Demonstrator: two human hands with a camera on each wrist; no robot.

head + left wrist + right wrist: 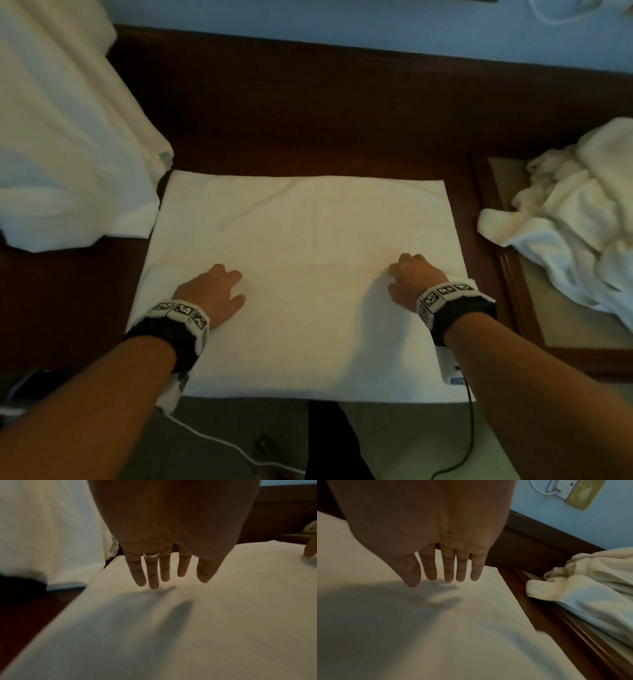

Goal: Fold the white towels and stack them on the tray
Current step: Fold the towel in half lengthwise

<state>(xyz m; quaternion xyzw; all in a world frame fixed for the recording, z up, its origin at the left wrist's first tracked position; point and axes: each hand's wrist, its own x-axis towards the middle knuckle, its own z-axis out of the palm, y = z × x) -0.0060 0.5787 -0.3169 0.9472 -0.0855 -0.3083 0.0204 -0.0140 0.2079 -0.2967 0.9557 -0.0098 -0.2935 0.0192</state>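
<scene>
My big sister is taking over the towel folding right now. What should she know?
Left hand: open, fingers straight, over the spread towel, gripping nothing.
Right hand: open too, over the same towel, holding nothing.
The spread towel lies flat on the dark wooden table, its near edge at the table's front.
The crumpled towels sit in a heap on the tray at the right.
More white cloth lies at the left.
Done: one towel laid flat.
Left: fold it, fold the heap, and stack everything on the tray. No folded towel shows there yet.
</scene>
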